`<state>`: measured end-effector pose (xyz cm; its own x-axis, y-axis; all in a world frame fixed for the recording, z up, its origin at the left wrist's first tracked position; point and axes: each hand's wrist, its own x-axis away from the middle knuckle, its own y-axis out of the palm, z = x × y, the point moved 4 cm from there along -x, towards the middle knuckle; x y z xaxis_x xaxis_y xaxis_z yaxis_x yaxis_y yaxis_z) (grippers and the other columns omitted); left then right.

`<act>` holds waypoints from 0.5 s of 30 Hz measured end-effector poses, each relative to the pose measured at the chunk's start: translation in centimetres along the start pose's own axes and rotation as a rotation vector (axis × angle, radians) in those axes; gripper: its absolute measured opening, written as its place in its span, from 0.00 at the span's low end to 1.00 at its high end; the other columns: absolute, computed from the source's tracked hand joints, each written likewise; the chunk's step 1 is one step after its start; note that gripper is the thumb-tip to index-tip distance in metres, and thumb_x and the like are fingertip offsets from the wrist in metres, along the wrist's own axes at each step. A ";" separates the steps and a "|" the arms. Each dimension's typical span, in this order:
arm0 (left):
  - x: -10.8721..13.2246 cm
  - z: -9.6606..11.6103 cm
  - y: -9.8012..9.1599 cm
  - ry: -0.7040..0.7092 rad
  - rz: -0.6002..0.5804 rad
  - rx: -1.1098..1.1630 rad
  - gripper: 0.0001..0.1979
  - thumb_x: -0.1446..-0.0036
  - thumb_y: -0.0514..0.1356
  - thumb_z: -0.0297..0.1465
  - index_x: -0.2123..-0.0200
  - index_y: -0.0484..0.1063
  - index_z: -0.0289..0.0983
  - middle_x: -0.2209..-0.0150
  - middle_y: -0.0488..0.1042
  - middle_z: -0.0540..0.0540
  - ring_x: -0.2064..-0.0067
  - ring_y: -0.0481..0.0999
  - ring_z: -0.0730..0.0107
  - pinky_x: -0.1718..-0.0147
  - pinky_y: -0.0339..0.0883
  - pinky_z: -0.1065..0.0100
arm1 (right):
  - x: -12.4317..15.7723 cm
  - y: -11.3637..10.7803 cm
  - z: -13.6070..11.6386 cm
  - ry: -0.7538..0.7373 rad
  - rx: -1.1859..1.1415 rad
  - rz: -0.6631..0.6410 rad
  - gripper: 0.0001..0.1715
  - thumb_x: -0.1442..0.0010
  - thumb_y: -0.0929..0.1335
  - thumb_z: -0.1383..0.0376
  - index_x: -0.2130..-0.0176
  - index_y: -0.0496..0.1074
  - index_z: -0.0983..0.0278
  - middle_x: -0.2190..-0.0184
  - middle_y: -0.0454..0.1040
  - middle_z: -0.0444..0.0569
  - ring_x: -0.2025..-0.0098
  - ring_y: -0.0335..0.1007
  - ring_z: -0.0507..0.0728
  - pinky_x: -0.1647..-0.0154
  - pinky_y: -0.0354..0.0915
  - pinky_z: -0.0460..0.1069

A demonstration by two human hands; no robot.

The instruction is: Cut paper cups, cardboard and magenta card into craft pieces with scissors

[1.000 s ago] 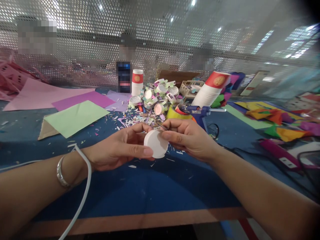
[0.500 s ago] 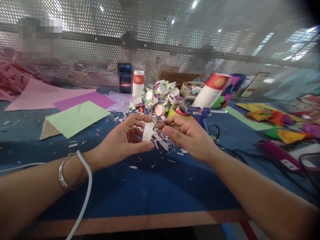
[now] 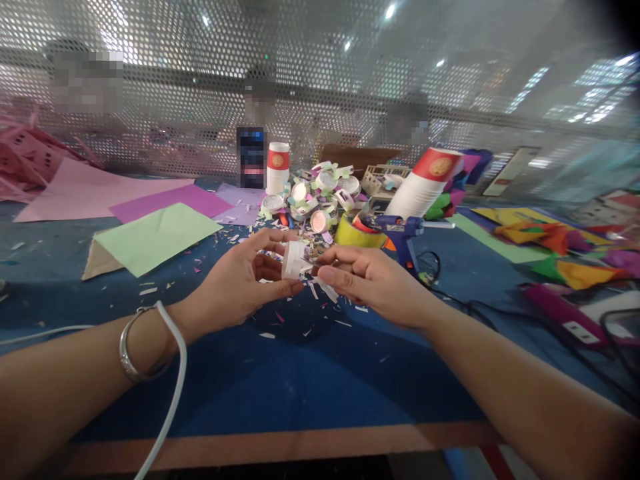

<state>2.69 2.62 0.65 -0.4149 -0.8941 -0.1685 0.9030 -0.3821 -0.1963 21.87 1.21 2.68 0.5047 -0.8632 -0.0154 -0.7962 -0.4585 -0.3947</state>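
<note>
Just now, white round piece point(image 3: 293, 260): it had turned from face-on to edge-on, likely bringing its edge within reach for working.
Left hand point(image 3: 237, 283): its grip pinched the piece between thumb and fingers, at two o'clock from the palm.
Right hand point(image 3: 383, 283): its grip appeared closed on a thin tool point(image 3: 310, 262), mostly hidden, aimed at nine o'clock, close to the piece.

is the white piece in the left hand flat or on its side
On its side: the white piece, held in the left hand, mostly shows its curved wall.
</note>
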 end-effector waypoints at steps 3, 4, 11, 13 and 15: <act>0.0 0.1 0.0 0.034 -0.005 -0.032 0.29 0.51 0.71 0.28 0.46 0.67 0.40 0.56 0.74 0.46 0.62 0.78 0.68 0.62 0.75 0.66 | 0.1 0.0 0.1 0.016 -0.006 -0.013 0.21 0.35 0.69 0.50 0.58 0.72 0.65 0.80 0.60 0.36 0.80 0.49 0.45 0.81 0.43 0.45; 0.1 0.1 0.0 0.043 -0.009 -0.045 0.29 0.51 0.70 0.28 0.46 0.67 0.40 0.57 0.74 0.47 0.62 0.79 0.69 0.62 0.75 0.67 | 0.1 0.0 0.1 0.019 -0.009 -0.017 0.21 0.35 0.69 0.50 0.59 0.72 0.65 0.80 0.59 0.36 0.80 0.49 0.45 0.80 0.43 0.45; 0.2 0.2 -0.3 0.086 0.017 -0.176 0.29 0.49 0.70 0.29 0.44 0.67 0.41 0.58 0.76 0.46 0.64 0.79 0.69 0.63 0.76 0.67 | 0.2 0.0 -0.1 0.012 0.017 -0.024 0.20 0.35 0.69 0.50 0.62 0.72 0.65 0.81 0.56 0.35 0.81 0.47 0.45 0.81 0.42 0.45; 0.2 0.1 -0.4 0.099 0.029 -0.202 0.29 0.50 0.70 0.29 0.45 0.68 0.42 0.57 0.76 0.46 0.64 0.79 0.69 0.63 0.77 0.67 | 0.2 -0.1 -0.1 0.016 0.035 -0.024 0.20 0.34 0.69 0.51 0.63 0.71 0.65 0.81 0.56 0.35 0.81 0.46 0.45 0.81 0.41 0.46; 0.1 0.1 -0.5 0.113 0.039 -0.223 0.28 0.50 0.70 0.29 0.45 0.69 0.42 0.57 0.76 0.46 0.63 0.79 0.68 0.63 0.77 0.67 | 0.1 -0.1 0.0 0.019 0.048 -0.018 0.19 0.34 0.68 0.51 0.64 0.71 0.65 0.82 0.55 0.35 0.81 0.46 0.45 0.81 0.41 0.46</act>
<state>2.21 2.66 0.86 -0.4014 -0.8707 -0.2842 0.8768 -0.2756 -0.3941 22.02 1.16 2.76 0.5122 -0.8588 0.0100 -0.7698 -0.4642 -0.4380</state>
